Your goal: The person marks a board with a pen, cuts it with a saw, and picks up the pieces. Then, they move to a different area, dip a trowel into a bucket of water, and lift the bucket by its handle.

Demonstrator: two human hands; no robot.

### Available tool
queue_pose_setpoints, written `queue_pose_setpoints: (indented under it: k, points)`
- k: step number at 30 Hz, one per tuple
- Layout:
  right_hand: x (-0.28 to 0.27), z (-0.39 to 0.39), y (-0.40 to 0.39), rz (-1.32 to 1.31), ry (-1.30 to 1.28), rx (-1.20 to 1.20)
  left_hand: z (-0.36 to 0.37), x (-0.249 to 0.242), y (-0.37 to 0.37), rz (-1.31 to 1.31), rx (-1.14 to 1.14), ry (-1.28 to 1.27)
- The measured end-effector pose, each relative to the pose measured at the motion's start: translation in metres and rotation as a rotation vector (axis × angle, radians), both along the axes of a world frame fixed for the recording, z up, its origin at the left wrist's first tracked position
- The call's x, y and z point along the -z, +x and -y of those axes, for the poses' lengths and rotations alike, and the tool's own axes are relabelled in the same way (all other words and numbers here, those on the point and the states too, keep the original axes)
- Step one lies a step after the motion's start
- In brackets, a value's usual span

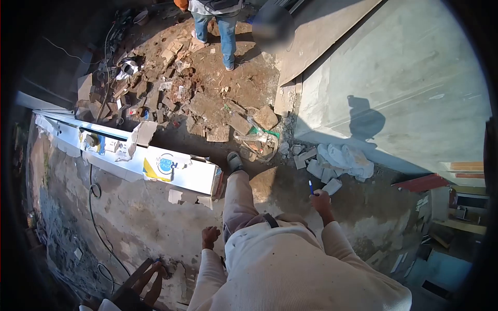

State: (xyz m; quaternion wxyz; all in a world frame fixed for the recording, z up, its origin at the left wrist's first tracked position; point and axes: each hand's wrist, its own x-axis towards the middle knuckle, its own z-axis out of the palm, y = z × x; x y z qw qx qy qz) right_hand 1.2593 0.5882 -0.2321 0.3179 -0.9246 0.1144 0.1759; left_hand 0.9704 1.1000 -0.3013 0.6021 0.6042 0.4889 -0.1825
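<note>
My right hand (pixel 321 201) is closed around a slim blue-and-white pen (pixel 310 184), which points up and away from me. Below that hand's far side lie pale broken blocks (pixel 331 186) on the ground, apart from it. My left hand (pixel 210 237) hangs curled at my side with nothing visible in it. Nearest to it is the end of a long white printed carton (pixel 189 172), which it does not touch. One of my legs is stretched forward, its shoe (pixel 235 161) beside the carton's end.
Rubble and broken bricks (pixel 218 133) cover the ground ahead, where a person in jeans (pixel 226 39) stands. A round basin (pixel 257 150) holds debris. White sacking (pixel 346 159) lies by the wall (pixel 404 93). A black cable (pixel 96 223) runs at left, near another person's limbs (pixel 150 280).
</note>
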Motion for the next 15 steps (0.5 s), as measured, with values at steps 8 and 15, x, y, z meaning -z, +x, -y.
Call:
queue_pose_setpoints:
  k: [8,15]
  points:
    - [0.016,-0.032,0.055,-0.216,-0.698,-0.491,-0.146,-0.107,0.367,0.283,-0.29,-0.061]
    - [0.052,-0.108,0.278,-0.347,-0.576,-0.642,-0.246,-0.14,0.634,0.295,-0.27,0.033]
